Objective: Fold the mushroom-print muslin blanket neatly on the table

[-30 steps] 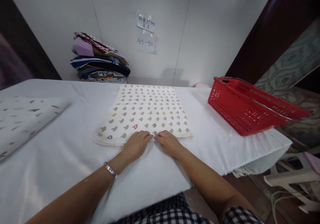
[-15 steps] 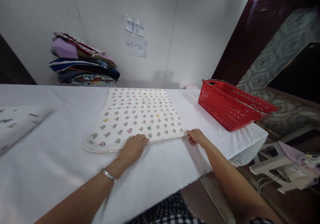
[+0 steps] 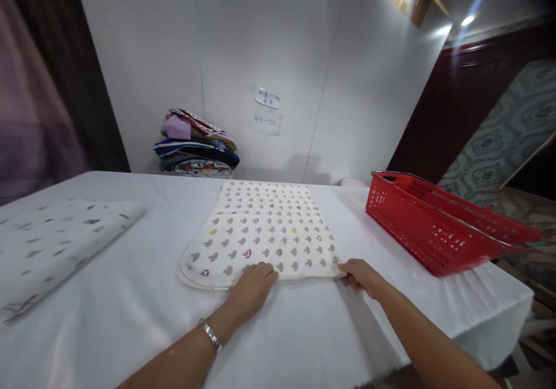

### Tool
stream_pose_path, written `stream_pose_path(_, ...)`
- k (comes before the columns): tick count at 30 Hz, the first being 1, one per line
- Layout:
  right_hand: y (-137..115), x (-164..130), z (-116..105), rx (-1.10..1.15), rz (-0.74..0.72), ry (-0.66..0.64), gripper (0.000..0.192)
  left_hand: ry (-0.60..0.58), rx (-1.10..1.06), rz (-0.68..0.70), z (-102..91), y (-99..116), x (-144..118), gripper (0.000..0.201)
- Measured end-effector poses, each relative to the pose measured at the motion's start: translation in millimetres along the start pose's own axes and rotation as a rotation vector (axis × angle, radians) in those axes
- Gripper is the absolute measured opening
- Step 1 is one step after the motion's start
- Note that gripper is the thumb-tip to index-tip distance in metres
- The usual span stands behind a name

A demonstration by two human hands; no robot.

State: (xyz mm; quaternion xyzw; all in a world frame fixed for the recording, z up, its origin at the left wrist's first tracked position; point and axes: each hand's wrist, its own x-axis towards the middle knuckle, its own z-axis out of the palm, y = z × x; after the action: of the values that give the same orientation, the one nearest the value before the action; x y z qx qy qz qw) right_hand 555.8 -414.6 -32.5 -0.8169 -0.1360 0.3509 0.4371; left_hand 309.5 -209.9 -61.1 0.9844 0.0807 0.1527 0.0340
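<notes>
A white cloth (image 3: 264,227) printed with grey mushrooms and a few coloured ones lies folded in layers on the white-covered table. At the middle of its near edge, my left hand (image 3: 254,285) has its fingers bent together over the fabric; the thumb is hidden. My right hand (image 3: 360,276) pinches the near right corner between thumb and fingers. A silver bracelet (image 3: 210,334) circles my left wrist. The cloth's near left corner is rounded, with layered edges showing.
Another white printed cloth (image 3: 65,244) lies at the left on the table (image 3: 143,314). A red basket (image 3: 434,221) stands at the right. Against the wall at the back rises a stack of folded fabrics (image 3: 195,146). Paper notes (image 3: 267,111) are taped to the wall.
The camera view has tilted up and turned left, so everything appears lower and further right. Both hands keep their places on the mushroom cloth.
</notes>
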Motion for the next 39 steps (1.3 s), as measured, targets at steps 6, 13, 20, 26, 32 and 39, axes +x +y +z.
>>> stream_pose_path(6, 18, -1, -12, -0.036, -0.082, 0.141, 0.024, 0.037, -0.013, 0.065, 9.1, 5, -6, 0.023)
stream_pose_path(13, 50, 7, -16, -0.404, -0.092, 0.105, 0.024, 0.020, -0.006, 0.061, 14.1, 11, -9, 0.017)
stream_pose_path(20, 56, 10, -11, -0.782, -0.804, 0.458, 0.038, 0.046, -0.042, 0.014, 3.8, 8, -18, 0.021)
stream_pose_path(26, 71, 15, 31, -0.966, -1.148, 0.205, 0.049, 0.063, -0.039, -0.054, -4.2, -4, -33, 0.025)
stream_pose_path(32, 69, 19, 28, -0.909, -0.963, 0.069, 0.049, 0.080, -0.023, -0.213, -19.7, -41, -62, 0.029)
stream_pose_path(39, -16, -32, 90, -0.548, -0.719, -0.139, 0.051, 0.310, -0.038, -0.517, -39.8, -70, -88, 0.039)
